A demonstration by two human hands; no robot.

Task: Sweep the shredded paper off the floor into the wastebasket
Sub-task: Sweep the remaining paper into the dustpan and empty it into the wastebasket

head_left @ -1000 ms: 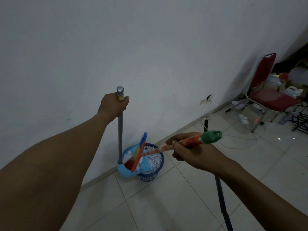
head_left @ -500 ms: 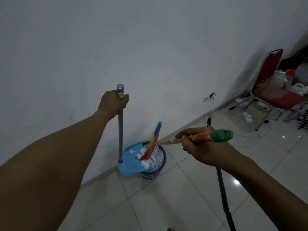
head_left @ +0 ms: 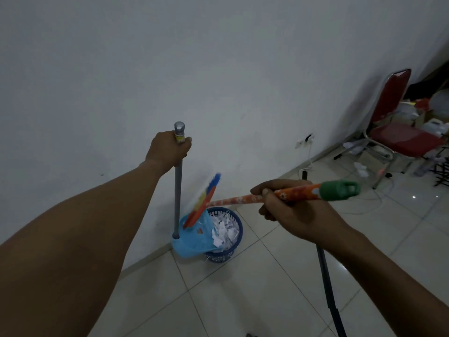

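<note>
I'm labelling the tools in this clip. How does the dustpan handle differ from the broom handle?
The dustpan handle is plain grey metal and stands nearly upright; the broom handle is orange, flower-patterned, green-capped, and lies almost level. The left hand grips the dustpan handle just under its top; the right hand holds the broom handle short of its cap. Both are gripped and lead down toward the wastebasket.

Light: dim, cool grey-blue cast over the wall.
Glare: small bright glints on the floor tiles at right.
Shadows: soft, faint.
Blur: broom head motion-smeared; forearms near the lens soft.
Distortion: wide-angle bowing at the edges; corners darken.
</note>
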